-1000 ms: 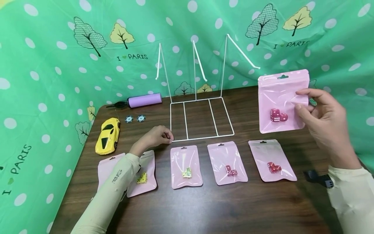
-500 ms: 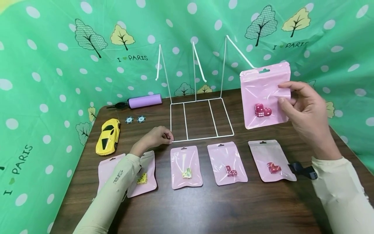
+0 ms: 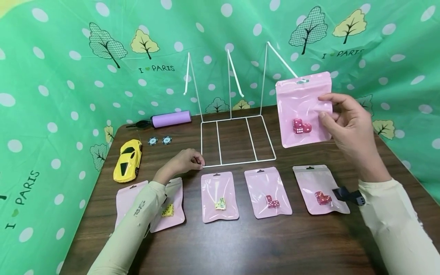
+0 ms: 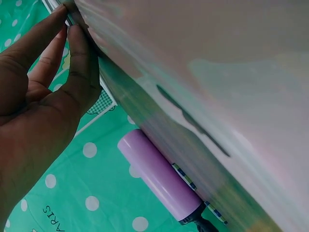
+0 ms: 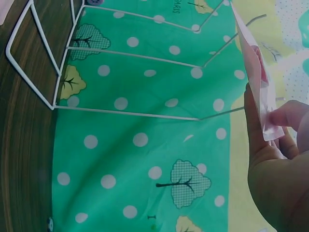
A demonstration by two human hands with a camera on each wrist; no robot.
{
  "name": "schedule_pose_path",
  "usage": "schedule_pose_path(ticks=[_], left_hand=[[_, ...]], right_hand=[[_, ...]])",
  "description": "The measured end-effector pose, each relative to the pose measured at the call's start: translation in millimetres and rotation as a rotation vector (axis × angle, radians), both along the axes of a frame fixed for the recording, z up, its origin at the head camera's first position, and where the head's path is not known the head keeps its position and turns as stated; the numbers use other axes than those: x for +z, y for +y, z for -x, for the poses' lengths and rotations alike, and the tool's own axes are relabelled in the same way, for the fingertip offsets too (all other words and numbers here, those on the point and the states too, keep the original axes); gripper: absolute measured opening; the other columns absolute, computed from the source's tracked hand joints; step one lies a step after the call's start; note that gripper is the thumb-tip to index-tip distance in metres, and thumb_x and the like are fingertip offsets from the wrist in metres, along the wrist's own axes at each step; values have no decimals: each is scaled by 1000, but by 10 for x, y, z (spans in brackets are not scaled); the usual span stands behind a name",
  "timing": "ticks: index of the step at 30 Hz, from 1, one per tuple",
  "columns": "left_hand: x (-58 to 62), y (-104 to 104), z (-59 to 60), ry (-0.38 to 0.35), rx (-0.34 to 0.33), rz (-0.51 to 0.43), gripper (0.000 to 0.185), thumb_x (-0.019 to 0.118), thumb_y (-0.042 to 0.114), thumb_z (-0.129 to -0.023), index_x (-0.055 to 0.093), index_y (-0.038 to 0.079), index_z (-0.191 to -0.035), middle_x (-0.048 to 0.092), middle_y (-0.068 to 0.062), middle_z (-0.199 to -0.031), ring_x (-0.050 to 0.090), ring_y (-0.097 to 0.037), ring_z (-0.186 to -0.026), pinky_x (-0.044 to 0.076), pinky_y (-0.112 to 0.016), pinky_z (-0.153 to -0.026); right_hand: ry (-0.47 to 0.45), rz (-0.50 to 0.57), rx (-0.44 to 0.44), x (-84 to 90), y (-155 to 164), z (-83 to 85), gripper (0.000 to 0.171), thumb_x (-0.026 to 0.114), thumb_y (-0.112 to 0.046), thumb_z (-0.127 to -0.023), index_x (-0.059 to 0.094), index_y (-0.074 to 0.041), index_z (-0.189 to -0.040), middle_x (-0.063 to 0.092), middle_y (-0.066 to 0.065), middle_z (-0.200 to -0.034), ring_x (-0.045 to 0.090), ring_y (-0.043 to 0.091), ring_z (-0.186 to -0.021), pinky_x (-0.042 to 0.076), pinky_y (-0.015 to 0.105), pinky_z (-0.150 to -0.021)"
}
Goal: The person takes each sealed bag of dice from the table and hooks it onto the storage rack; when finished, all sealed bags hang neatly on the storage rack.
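Note:
My right hand (image 3: 323,107) pinches the right edge of a pink pouch (image 3: 302,110) with red dice inside, held upright in the air. The pouch's top hole is at the tip of the right hook of a white wire rack (image 3: 240,162). In the right wrist view the pouch (image 5: 256,72) is edge-on between thumb and fingers. My left hand (image 3: 194,160) pinches the rack's front left base corner; its fingers (image 4: 72,58) curl round the wire. Several more pink pouches lie flat in a row in front of the rack, such as one with pale dice (image 3: 219,196) and one with red dice (image 3: 267,193).
A yellow toy car (image 3: 127,160), two poker chips (image 3: 152,141) and a purple pump (image 3: 170,118) lie at the table's back left. Green spotted cloth (image 3: 68,76) hangs behind and beside the brown table (image 3: 240,244). The rack's left and middle hooks are bare.
My right hand has carried the pouch left and slightly up, from the table's right side to the right hook's tip. My left hand has stayed on the rack corner.

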State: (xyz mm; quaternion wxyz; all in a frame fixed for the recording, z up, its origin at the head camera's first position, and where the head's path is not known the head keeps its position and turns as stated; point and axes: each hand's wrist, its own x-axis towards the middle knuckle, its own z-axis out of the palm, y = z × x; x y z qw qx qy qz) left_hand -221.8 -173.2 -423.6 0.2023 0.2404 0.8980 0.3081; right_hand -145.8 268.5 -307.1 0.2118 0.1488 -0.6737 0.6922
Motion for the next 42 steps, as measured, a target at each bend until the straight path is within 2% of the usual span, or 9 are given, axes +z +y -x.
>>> schedule_pose_path(ticks=[7,13,17,24,28,34,36,38,42], left_hand=[[5,-22,9,2,1,-1,3,77,2,-100,77,1,-97,72,-6,-96,64,-19,-89,55,-32,-81],[37,-24,31,13,-3,5,5,78,3,-99,76,-1,-98,72,-6,-95,65,-19,-89,55,-32,-80],[34,-24,24,4,1,1,4,78,2,-99,77,-1,-97,72,-7,-94,65,-18,-87,55,-32,-79],[26,-29,10,7,4,0,2,77,2,-99,78,1,-99,72,-7,-96,65,-19,-89,56,-32,-81],[23,-26,2,6,3,-7,3,76,2,-100,79,2,-98,71,-7,-96,64,-19,-89,56,-32,-81],[4,-14,-4,4,7,-12,4,78,4,-99,78,4,-95,70,-5,-95,64,-17,-88,54,-30,-80],[4,-10,0,8,2,-16,4,78,3,-99,78,5,-95,70,-5,-95,64,-17,-88,55,-30,-80],[-2,-4,0,12,-1,-20,4,79,3,-98,78,5,-95,70,-5,-95,64,-17,-88,55,-31,-81],[-3,-12,-3,11,-3,-22,3,78,3,-99,77,1,-96,69,-6,-95,64,-18,-89,55,-31,-81]], right_hand=[[-61,-22,-38,-34,-54,207,34,67,11,-98,74,-4,-129,61,10,-115,54,11,-73,45,14,-54],[-89,81,20,-44,-149,511,32,67,9,-100,72,-3,-129,61,12,-122,57,12,-69,51,17,-56],[-101,113,37,-42,-234,731,32,65,9,-102,71,-3,-130,59,11,-122,55,10,-62,48,17,-51],[-150,144,24,-13,-341,1090,32,64,8,-101,69,-3,-130,59,9,-123,54,7,-60,50,17,-53],[-148,135,-13,7,-374,1252,32,64,8,-99,70,-3,-128,60,8,-117,51,6,-63,47,15,-55],[-152,100,-51,33,-397,1432,30,65,7,-99,71,-4,-126,63,5,-114,57,9,-82,50,14,-64],[-144,90,-54,39,-403,1483,30,65,7,-98,70,-3,-125,63,5,-113,56,10,-83,49,14,-64],[-146,90,-52,14,-394,1519,28,65,7,-98,68,-6,-123,61,5,-111,53,8,-74,47,14,-61],[-147,109,-17,-84,-348,1559,26,67,5,-101,55,-11,-116,56,6,-108,56,10,-72,53,16,-70]])
